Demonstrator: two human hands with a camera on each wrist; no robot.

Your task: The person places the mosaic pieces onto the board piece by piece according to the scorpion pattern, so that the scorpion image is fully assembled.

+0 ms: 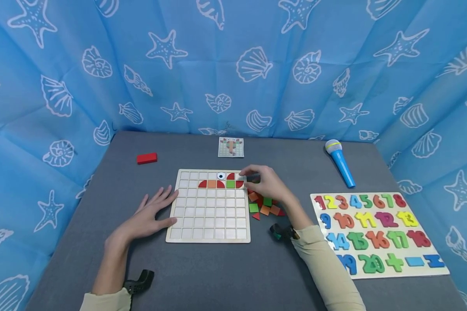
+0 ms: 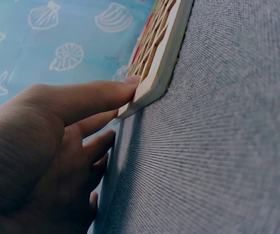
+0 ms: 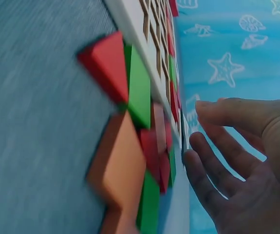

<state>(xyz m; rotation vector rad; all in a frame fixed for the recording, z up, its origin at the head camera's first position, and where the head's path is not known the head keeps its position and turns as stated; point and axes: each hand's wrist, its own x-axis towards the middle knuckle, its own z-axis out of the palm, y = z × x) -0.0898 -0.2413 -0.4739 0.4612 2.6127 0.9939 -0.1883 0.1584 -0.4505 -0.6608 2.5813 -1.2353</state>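
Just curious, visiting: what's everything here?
Wooden grid board: 1, cream, centre
Flat tiles on it: 7 visible, red, orange, green, white, upper rows
Loose tiles: several, red, orange, green, beside board
Small printed card: 1, multicoloured, back
Rectangular block: 1, red, far left
Toy microphone: 1, blue, far right
Numeral puzzle: 1, multicoloured, right
Seashell-print backdrop: 1, blue, back, sides
Table: 1, grey, beneath
Sleeves: 2, beige, forearms
Wrist devices: 2, black, wrists
Hands: 2, bare, at board

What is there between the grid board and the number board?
The head view shows red, green and orange pieces, plus the right forearm with a black wrist device.
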